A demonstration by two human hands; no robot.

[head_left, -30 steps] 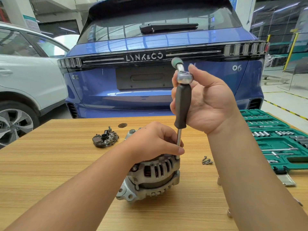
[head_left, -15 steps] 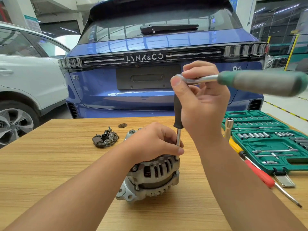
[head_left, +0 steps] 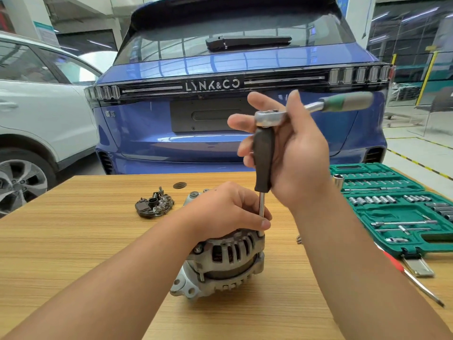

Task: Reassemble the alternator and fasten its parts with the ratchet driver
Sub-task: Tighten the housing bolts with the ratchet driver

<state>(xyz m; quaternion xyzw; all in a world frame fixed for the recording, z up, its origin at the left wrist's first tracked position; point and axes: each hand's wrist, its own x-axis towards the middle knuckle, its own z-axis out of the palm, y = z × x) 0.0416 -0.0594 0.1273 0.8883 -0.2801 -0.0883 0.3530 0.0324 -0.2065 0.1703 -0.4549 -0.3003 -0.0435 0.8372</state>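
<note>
Our right hand (head_left: 291,153), fingers loosely round the ratchet (head_left: 267,117), has swung its handle back right; our left hand (head_left: 228,212) grips the alternator (head_left: 228,256), so tightening continues.

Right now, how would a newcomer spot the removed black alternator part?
Start at the wooden table. Left of the alternator, towards the blue car, lies the black part. It lies alone: dark and knobbly, unlike the silver alternator.
</note>
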